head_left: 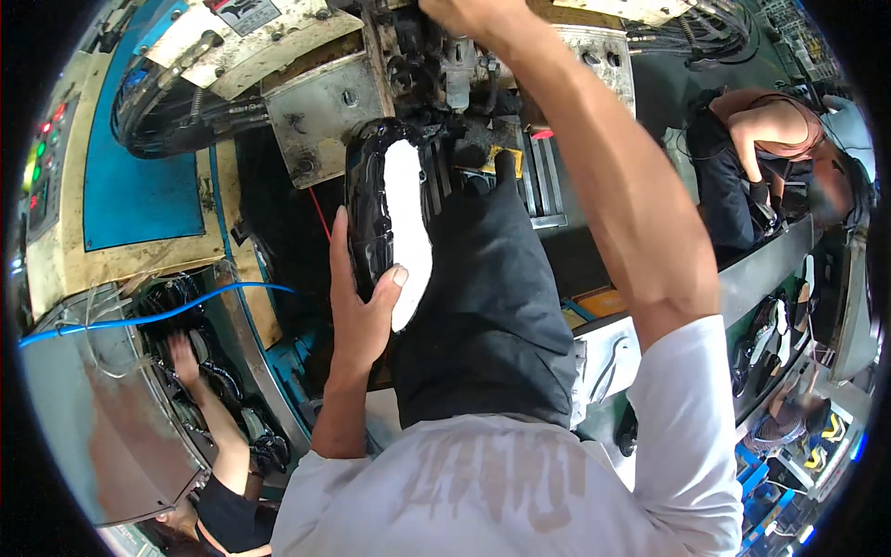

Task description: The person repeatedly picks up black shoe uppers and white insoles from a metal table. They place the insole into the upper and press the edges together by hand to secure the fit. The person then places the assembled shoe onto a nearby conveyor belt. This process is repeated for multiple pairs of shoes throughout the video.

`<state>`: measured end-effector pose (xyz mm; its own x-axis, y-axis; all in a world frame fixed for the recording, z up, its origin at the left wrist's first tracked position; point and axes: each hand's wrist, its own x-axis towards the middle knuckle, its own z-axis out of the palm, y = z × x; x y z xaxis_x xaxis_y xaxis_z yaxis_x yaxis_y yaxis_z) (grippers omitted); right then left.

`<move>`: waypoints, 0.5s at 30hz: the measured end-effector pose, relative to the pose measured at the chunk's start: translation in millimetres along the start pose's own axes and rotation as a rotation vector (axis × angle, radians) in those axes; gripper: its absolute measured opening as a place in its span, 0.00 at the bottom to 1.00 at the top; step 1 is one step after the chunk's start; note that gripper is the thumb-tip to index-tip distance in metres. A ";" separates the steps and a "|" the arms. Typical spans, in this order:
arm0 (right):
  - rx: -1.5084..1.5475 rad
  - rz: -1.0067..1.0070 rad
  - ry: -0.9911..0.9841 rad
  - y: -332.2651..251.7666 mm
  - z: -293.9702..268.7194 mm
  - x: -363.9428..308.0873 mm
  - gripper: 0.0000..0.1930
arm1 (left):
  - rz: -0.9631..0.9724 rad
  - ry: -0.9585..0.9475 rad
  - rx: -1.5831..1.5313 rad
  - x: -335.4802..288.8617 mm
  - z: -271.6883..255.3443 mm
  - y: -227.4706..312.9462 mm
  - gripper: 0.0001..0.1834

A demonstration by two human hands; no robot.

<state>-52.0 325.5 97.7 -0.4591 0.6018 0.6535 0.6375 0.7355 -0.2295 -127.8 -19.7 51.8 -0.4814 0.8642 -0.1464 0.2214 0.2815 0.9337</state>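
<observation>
My left hand (362, 316) grips a glossy black shoe upper (369, 213) by its near end. The thumb presses on the white insole board (406, 218) that covers its underside, and the fingers wrap round the dark side. The shoe's far end lies close to the machine's metal parts. My right arm stretches up and forward, and my right hand (475, 15) is at the top edge of the view, by the machine head. Its fingers are cut off there, so what they touch is hidden.
A machine with metal plates (325, 116) and black hoses (153, 139) stands ahead. At left are a control panel (46, 167) with lit buttons and a blue air hose (176, 311). Another person's hand (183, 357) reaches over several black shoes. A co-worker (770, 139) bends at right beside a metal conveyor edge (766, 269).
</observation>
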 end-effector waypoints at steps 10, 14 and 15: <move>1.174 0.710 -0.563 -60.9 -84.6 -222.2 0.43 | -0.015 -0.249 0.006 -55.6 20.1 -11.1 0.50; 1.096 0.729 -0.463 -32.3 -108.4 -289.9 0.42 | -0.138 -0.424 -0.162 -82.8 42.6 -20.0 0.49; 1.080 0.772 -0.461 -26.8 -119.9 -303.8 0.40 | -0.134 -0.468 -0.224 -88.2 50.5 -20.7 0.48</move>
<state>144.5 85.6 -8.2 -0.5092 0.8502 -0.1334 0.1317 -0.0762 -0.9884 -47.2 -80.7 28.8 -0.0518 0.9349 -0.3511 -0.0270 0.3502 0.9363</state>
